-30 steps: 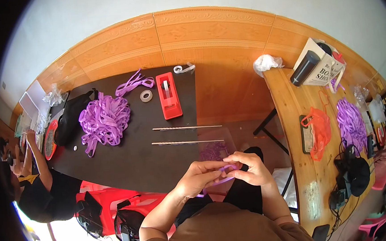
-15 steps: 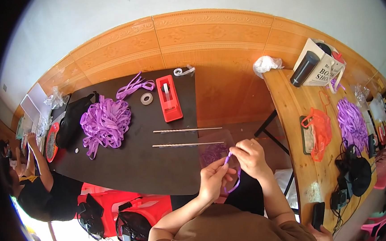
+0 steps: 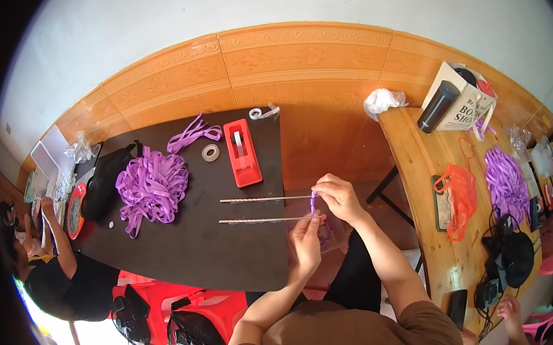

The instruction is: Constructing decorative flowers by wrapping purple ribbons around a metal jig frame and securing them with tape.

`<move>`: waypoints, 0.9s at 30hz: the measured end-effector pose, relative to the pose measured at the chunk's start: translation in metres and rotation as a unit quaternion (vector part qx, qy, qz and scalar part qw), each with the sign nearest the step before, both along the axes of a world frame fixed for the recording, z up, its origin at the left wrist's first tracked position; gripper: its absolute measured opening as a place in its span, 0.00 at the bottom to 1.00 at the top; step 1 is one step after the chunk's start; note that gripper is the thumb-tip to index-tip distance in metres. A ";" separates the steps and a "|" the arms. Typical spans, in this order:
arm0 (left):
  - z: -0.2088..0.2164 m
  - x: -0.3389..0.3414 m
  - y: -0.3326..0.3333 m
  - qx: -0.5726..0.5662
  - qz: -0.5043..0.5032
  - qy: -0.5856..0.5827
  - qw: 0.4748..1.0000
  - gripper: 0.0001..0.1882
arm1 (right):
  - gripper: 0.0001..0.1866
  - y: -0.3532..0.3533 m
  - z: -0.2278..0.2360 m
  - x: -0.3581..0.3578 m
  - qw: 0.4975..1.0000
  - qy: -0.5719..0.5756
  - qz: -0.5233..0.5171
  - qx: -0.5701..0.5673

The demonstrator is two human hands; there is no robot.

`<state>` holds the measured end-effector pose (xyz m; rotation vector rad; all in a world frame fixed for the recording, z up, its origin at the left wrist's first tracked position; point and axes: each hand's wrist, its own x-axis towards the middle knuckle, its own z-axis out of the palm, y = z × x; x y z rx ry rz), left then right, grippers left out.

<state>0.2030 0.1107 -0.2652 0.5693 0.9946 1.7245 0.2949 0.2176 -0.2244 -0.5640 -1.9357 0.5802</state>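
Note:
Two thin pale sticks, an upper stick (image 3: 253, 199) and a lower stick (image 3: 254, 221), lie side by side on the dark table (image 3: 186, 256), their right ends jutting past its edge. A short purple ribbon (image 3: 313, 204) is stretched between my hands, across those ends. My right hand (image 3: 340, 198) pinches the ribbon's upper end by the upper stick's tip. Below, my left hand (image 3: 306, 242) is closed on its lower end at the lower stick's tip. Whether the ribbon passes over or around the sticks is too small to tell.
A heap of purple ribbon (image 3: 153, 191), a tape roll (image 3: 210, 153) and a red tape dispenser (image 3: 243, 152) sit on the dark table. At right, a wooden table (image 3: 410, 157) bears a red plastic bag (image 3: 461, 201), a black bottle (image 3: 438, 106) and more ribbon (image 3: 507, 185). Another person (image 3: 66, 283) works at far left.
Both hands have moved up and slightly left, bringing the purple ribbon from beside the table to the sticks' right ends. The ribbon is now held straight.

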 end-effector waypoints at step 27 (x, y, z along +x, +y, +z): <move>-0.062 -0.030 -0.062 -0.080 -0.182 0.088 0.976 0.09 | 0.09 -0.150 -0.166 0.011 0.860 0.100 0.061 -0.496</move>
